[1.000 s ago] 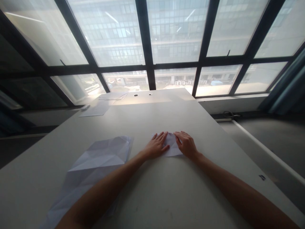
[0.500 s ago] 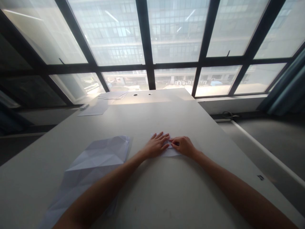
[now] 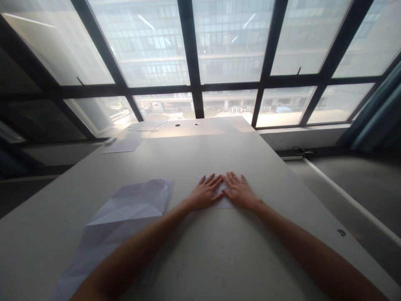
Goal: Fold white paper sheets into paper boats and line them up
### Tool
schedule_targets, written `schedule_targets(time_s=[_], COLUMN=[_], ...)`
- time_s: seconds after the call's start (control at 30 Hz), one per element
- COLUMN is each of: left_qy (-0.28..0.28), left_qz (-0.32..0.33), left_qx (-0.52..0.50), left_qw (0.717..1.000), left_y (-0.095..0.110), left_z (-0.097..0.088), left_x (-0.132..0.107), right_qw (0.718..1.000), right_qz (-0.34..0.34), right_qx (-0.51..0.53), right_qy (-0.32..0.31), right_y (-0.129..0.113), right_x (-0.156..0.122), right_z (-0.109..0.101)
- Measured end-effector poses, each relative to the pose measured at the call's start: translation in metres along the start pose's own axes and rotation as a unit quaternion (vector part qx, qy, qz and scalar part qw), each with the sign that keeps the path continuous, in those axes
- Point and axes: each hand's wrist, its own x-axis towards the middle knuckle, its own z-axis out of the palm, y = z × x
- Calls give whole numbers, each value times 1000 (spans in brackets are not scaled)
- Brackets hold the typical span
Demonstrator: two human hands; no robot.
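A small sheet of white paper [image 3: 224, 203] lies on the white table [image 3: 244, 251], mostly covered by my two hands. My left hand [image 3: 205, 192] rests flat on its left part with the fingers spread. On the right part, my right hand [image 3: 240, 191] is also laid flat, fingers stretched out and apart. The thumbs and index fingers of both hands nearly meet over the middle of the paper. How the paper is folded under my palms is hidden.
Large creased sheets of paper [image 3: 125, 209] lie to the left, partly under my left forearm. More flat paper [image 3: 123, 144] is at the far left corner. Two round holes, one a cable hole [image 3: 177, 125], sit near the far edge, before the windows [image 3: 232, 42].
My right hand has gone from a pinch at the paper's middle to lying flat with fingers spread on its right part. The left hand has stayed nearly in place.
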Motion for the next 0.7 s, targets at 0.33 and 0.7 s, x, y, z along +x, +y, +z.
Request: schedule_targets(time_s=[0.33,0.7], left_qy=[-20,-24], left_qz=[3,9], left_qx=[0,-5], left_qw=[1000,1000], left_y=[-4,-3], left_z=[0,-2], left_x=[1,2], right_qw=[996,974], right_qz=[83,160], right_qx=[24,69], right_qy=[-31,142], right_y=[19,34], right_x=[5,5], right_z=[-1,7])
